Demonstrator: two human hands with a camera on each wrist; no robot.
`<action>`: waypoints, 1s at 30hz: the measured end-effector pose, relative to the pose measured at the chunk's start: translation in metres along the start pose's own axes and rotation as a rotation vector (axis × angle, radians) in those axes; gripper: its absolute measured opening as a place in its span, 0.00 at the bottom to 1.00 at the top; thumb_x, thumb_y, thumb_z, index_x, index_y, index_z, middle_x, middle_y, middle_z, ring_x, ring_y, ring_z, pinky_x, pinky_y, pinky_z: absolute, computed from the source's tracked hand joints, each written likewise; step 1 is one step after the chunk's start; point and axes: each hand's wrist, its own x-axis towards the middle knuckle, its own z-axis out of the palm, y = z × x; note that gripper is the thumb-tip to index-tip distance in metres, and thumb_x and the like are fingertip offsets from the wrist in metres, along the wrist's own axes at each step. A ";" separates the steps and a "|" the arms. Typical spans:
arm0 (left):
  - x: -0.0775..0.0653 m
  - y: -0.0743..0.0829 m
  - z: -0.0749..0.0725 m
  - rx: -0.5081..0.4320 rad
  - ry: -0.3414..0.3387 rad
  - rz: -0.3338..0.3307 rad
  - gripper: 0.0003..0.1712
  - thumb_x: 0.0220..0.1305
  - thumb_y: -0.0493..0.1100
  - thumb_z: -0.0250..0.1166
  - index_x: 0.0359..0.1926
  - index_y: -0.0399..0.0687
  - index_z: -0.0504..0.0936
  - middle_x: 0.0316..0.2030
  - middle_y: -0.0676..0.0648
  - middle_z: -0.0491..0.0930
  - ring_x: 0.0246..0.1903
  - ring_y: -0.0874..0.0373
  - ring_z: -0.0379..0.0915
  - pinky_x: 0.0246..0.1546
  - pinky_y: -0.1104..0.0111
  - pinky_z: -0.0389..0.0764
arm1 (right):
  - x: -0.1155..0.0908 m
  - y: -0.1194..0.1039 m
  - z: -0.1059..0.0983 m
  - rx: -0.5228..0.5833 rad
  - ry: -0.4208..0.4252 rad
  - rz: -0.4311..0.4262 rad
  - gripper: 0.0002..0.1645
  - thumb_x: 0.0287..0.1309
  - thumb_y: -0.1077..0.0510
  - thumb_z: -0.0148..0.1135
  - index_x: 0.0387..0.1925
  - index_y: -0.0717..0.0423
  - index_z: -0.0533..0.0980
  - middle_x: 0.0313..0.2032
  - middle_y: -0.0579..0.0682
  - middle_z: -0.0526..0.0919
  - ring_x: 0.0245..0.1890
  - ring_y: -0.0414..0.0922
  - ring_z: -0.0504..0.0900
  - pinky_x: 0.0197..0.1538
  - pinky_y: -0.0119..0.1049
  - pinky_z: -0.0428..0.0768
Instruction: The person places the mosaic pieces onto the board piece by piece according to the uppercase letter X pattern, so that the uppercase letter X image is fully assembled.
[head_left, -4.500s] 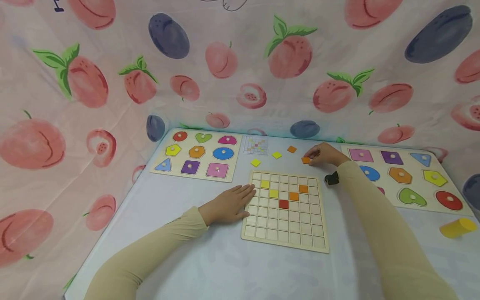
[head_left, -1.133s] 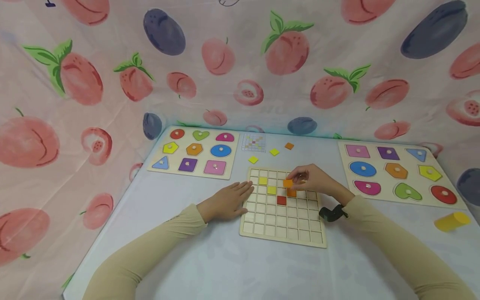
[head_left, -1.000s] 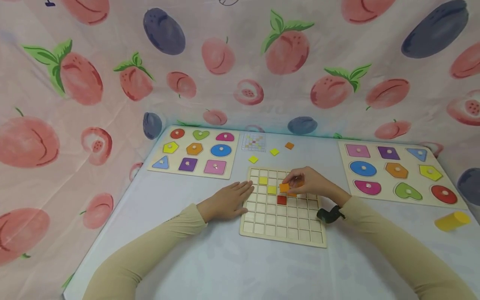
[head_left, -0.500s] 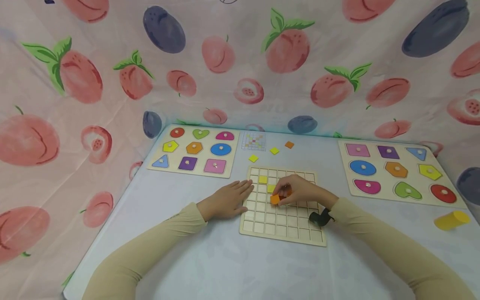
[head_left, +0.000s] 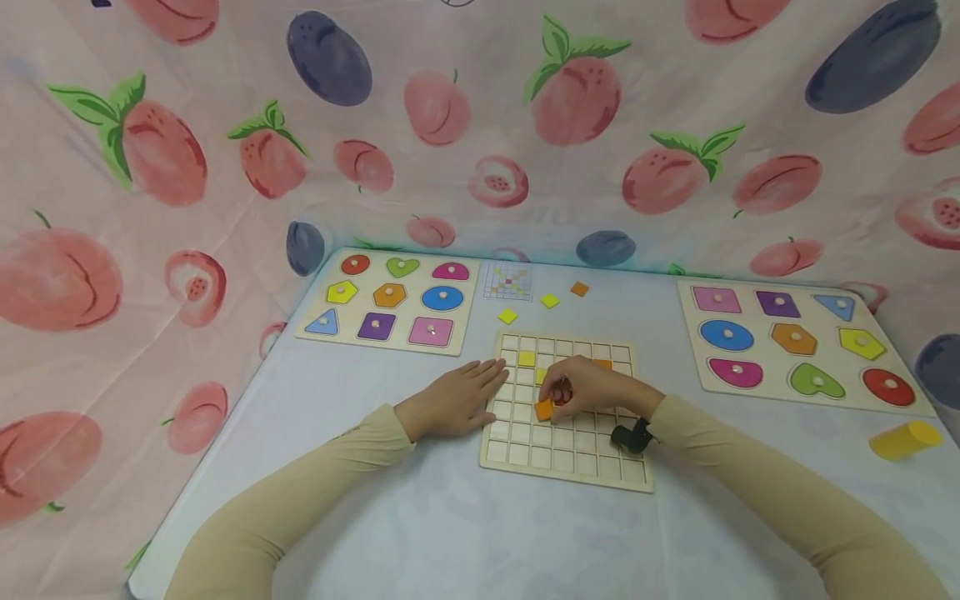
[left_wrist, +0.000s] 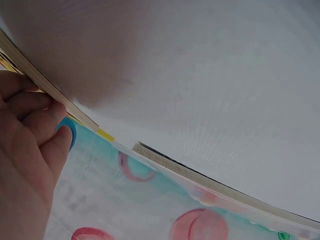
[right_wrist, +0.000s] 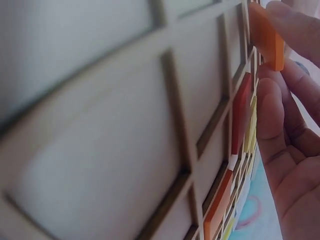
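Note:
My right hand (head_left: pixel 592 386) pinches a square orange tile (head_left: pixel 543 409) between thumb and fingers, low over a wooden grid board (head_left: pixel 566 475). The right wrist view shows this tile (right_wrist: pixel 267 37) tilted against the grid, just beyond a red tile (right_wrist: pixel 241 115) seated in its square. Set in the board are also two yellow tiles, one of them (head_left: pixel 527 358) near the upper left corner, and an orange tile (head_left: pixel 602 364) at upper right; my right hand covers another orange one in the head view. My left hand (head_left: pixel 450 402) lies flat, fingertips on the board's left edge.
Behind the board lie two loose yellow tiles (head_left: pixel 550 301) and one orange tile (head_left: pixel 580 289), beside a printed grid card (head_left: pixel 508 282). Knobbed shape puzzles stand at back left (head_left: pixel 405 332) and back right (head_left: pixel 765 379). A yellow cylinder (head_left: pixel 905 440) lies at the right.
My right hand has picked up an orange tile from behind the board and carried it over the grid, down and left past the red tile. My left hand stays at the board's edge.

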 end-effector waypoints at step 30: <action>0.000 -0.001 0.000 0.009 0.020 0.012 0.42 0.68 0.61 0.46 0.73 0.43 0.47 0.74 0.45 0.46 0.74 0.53 0.42 0.73 0.63 0.50 | 0.005 0.004 -0.001 -0.047 0.003 0.013 0.09 0.45 0.59 0.73 0.32 0.51 0.82 0.28 0.45 0.81 0.26 0.35 0.74 0.30 0.27 0.78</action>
